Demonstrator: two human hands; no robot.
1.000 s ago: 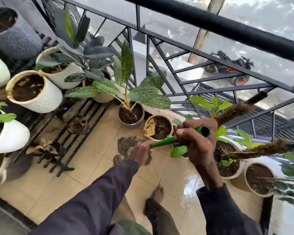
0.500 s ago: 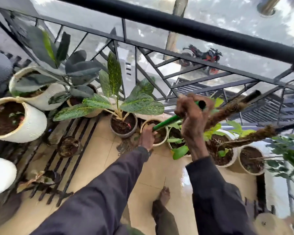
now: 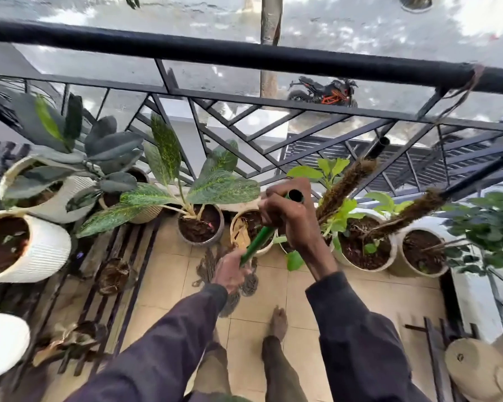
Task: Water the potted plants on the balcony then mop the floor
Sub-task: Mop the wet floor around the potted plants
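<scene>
You hold the green mop handle [image 3: 258, 239] in both hands, slanting down from upper right to lower left. Your right hand [image 3: 291, 220] is wrapped round its top, just under the open black end, and your left hand [image 3: 230, 272] grips it lower down, fingers curled round the shaft. The stringy mop head [image 3: 208, 266] lies on the beige tiled floor [image 3: 169, 288], partly hidden beneath your left hand, just in front of the row of pots by the black railing [image 3: 244, 58]. In that row, a grey pot with a speckled-leaf plant [image 3: 199, 229] stands beside a small cream pot holding a dry yellow leaf [image 3: 241, 230]. To the right are two white pots [image 3: 389, 256] with brown coir poles leaning out of them. On your left, ribbed white pots [image 3: 44, 250] rest on a dark slatted rack [image 3: 122, 288]. Your bare foot [image 3: 278, 322] is planted on the tiles below the mop. Beyond the railing a black motorcycle with an orange frame [image 3: 323, 92] is parked on the street; any lettering on it is too small to read.
</scene>
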